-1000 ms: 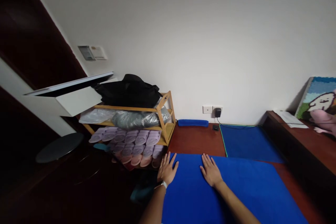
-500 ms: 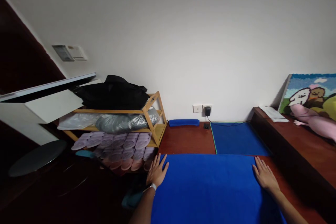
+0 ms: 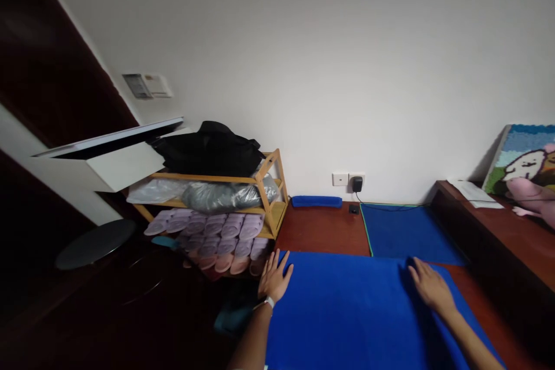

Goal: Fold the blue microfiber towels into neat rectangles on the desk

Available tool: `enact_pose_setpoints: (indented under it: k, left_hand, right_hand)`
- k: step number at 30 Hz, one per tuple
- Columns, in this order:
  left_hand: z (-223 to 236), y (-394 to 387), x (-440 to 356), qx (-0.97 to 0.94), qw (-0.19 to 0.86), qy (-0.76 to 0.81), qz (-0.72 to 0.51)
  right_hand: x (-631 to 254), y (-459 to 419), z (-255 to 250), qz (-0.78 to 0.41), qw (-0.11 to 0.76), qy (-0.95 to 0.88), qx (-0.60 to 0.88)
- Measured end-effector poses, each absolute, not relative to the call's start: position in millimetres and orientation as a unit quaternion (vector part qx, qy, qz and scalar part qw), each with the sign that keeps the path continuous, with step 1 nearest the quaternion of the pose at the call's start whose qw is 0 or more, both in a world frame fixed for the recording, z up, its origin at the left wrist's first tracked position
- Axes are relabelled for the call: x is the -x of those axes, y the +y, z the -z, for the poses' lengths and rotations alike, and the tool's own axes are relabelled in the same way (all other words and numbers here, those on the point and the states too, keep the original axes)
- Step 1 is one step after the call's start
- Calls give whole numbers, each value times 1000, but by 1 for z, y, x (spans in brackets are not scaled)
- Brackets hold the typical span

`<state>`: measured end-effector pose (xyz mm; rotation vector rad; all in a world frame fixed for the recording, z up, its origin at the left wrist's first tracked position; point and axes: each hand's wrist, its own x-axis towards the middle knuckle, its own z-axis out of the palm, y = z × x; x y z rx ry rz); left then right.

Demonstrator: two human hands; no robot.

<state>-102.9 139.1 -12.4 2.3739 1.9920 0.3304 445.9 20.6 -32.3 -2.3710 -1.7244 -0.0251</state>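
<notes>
Head view shows me the empty left hand [image 3: 274, 278], fingers spread, on blue cloth [image 3: 342, 306]; the empty right hand [image 3: 433, 288] has fingers loosely extended over it.

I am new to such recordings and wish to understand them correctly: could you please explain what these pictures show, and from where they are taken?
There is no machine here, only one person's two bare hands. All the pictures come from one camera worn on the head, looking forward and down. The left hand lies spread at the far left corner of a blue sheet. The right hand is open over the sheet's right part; whether it touches is hard to tell. Neither hand grips anything. The sheet lies on a reddish-brown surface. Beyond it, near the wall, are a blue strip and a green-edged blue mat. To the left stands a wooden rack with slippers.
</notes>
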Motion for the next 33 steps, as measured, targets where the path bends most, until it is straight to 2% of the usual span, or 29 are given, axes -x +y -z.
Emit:
enact_pose_setpoints:
  k: [6,10,14,24,33]
  left_hand:
    - [10,136,103,-758,21,643,-109]
    - [11,137,105,-760,22,640,-112]
    - [12,139,106,-759,22,641,-111]
    - [14,142,104,-756,18,645,-108]
    - [9,143,103,-760,16,643,-97]
  right_hand:
    - [-239,62,7,-103,160,-751,632]
    - [-189,71,4,-149,155,-771,599]
    - [-235,53,17,-132,149,-750,630]
    - [-496,-14,71,-53,87,-547,831]
    - [-512,-15,78,-29,66,-547,834]
